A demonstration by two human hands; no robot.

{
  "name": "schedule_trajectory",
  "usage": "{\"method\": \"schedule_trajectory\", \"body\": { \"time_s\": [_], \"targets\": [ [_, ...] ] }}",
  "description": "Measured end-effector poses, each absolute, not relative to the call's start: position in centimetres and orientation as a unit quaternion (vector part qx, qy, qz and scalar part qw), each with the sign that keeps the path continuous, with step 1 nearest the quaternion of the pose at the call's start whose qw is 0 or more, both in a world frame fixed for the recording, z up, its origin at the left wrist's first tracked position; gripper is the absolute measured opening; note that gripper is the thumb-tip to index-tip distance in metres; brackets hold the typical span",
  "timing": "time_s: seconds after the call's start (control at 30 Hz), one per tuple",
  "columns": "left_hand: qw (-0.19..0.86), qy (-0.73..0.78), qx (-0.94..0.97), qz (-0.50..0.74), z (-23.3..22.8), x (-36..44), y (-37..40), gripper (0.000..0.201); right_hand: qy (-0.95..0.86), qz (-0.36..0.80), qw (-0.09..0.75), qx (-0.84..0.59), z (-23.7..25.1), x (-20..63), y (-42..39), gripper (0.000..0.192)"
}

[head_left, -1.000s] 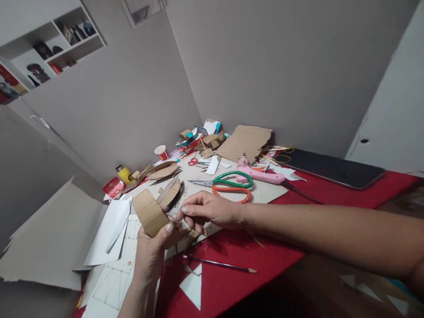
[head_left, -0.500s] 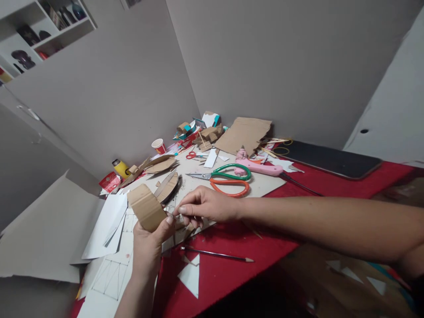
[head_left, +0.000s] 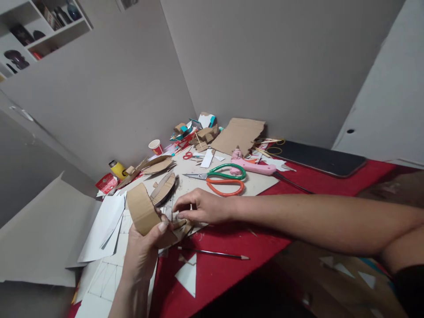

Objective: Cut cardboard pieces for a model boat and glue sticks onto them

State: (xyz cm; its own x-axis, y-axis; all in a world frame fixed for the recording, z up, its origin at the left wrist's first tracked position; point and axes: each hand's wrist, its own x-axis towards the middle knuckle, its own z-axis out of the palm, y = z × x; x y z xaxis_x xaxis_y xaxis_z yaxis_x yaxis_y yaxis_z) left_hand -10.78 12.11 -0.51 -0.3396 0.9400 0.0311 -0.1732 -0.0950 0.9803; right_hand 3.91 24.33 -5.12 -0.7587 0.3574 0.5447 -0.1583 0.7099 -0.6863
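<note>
The curved brown cardboard strip (head_left: 143,215) sits in the left hand (head_left: 142,254), with the right hand (head_left: 202,206) just beside it at three o'clock. Beyond the right hand, at twelve o'clock, lie the green-and-orange handled scissors (head_left: 221,179) on the flat grey board (head_left: 261,185). The pink plastic glue gun (head_left: 253,166) lies at one o'clock. The thin wooden pencil (head_left: 215,253) lies on the red tablecloth (head_left: 232,274) at six o'clock from that hand.

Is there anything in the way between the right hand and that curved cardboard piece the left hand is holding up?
Nothing visible. The left hand holds the curved cardboard piece, and the right hand has its fingertips right beside it. The scissors and pencil lie off to the sides.
</note>
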Motion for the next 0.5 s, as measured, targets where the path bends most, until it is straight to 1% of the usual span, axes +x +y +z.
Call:
{"method": "schedule_trajectory", "body": {
  "time_s": [0.1, 0.2, 0.3, 0.37, 0.43, 0.5],
  "targets": [
    [0.438, 0.519, 0.369, 0.635, -0.7, -10.8, 12.3, 0.033, -0.816, 0.435, 0.374, -0.076, -4.6, 4.1, 23.8, 0.014],
    [0.44, 0.527, 0.366, 0.629, -1.0, -10.9, 12.6, 0.034, -0.784, 0.47, 0.402, -0.043, -4.3, 4.3, 23.0, 0.015],
    [0.446, 0.538, 0.361, 0.617, -1.4, -10.9, 12.7, 0.035, -0.799, 0.419, 0.432, 0.011, -4.5, 4.3, 22.4, 0.017],
    [0.457, 0.537, 0.366, 0.607, -1.5, -10.9, 12.7, 0.035, -0.809, 0.375, 0.452, 0.029, -4.6, 4.3, 22.2, 0.014],
    [0.469, 0.531, 0.371, 0.601, -1.6, -10.8, 12.7, 0.031, -0.813, 0.352, 0.462, 0.036, -4.6, 4.3, 22.2, 0.01],
    [0.48, 0.525, 0.368, 0.598, -1.5, -10.8, 12.7, 0.026, -0.817, 0.344, 0.461, 0.034, -4.5, 4.4, 22.3, 0.01]
  ]
}}
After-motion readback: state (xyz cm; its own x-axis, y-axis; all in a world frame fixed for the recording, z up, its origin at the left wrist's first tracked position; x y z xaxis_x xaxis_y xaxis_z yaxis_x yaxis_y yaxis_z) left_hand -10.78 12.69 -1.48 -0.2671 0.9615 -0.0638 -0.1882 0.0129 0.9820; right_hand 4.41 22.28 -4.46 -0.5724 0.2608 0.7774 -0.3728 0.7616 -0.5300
